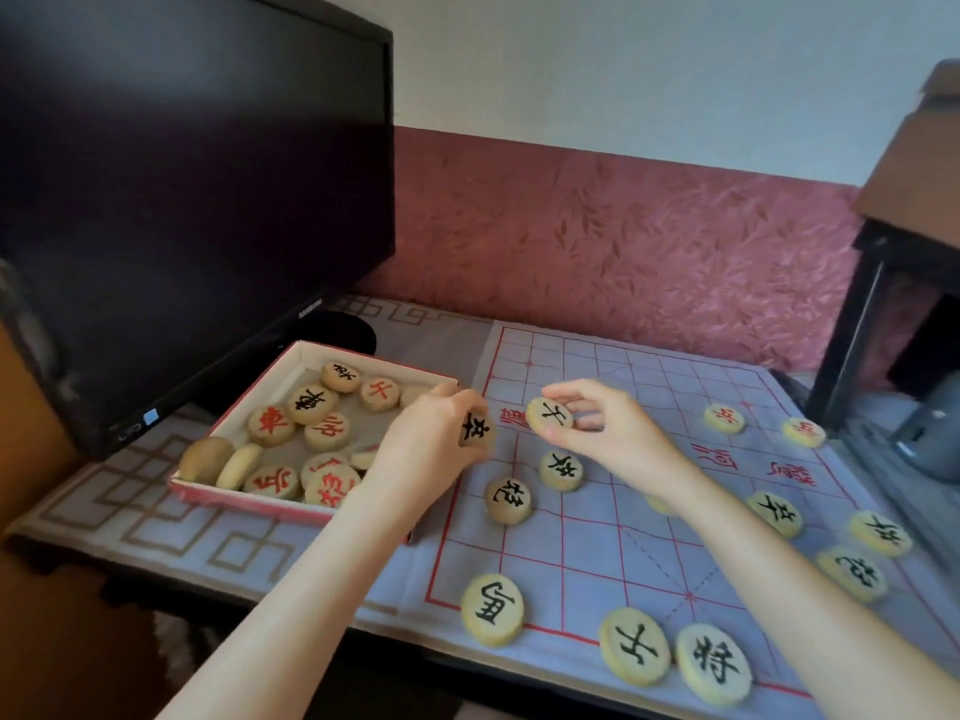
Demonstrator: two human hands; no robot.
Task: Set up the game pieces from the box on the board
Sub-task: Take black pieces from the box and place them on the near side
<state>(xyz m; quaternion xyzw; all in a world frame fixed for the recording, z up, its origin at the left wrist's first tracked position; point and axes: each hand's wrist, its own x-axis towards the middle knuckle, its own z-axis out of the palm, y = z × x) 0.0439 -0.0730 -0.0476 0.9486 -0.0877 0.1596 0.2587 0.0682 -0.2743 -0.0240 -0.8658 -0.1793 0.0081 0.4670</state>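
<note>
Left hand: left hand (426, 433) over the box's right rim, fingers and thumb curled round a darker black-marked piece (477, 432), held on edge with its face toward the camera, at the board's left border.
Right hand: right hand (608, 428) raised over the far left part of the board, thumb and forefinger pinching a pale black-marked piece (549, 414) by its rim, other fingers loosely bent.
Between hands: the two held pieces near each other, not touching.
Box: shallow square cardboard box (228, 497), red outside and pale inside, lying on the cloth's patterned margin just left of the grid.
Box contents: loose round pieces (311, 405), some red-marked and some black-marked; most face up, a few leaning on edge in the near left corner.
Board: pale blue cloth board (571, 543) with a red grid and red characters across the middle.
Set out: black-marked pieces (635, 645) along the near edge, at mid-left and at the right side; two red-marked pieces (723, 418) at the far right.
Surface: dark table (156, 579) under the cloth.
Room: black monitor (182, 174), screen dark, behind the box; white wall above a maroon leaf-patterned band (623, 241); dark stand (857, 324) at right.
</note>
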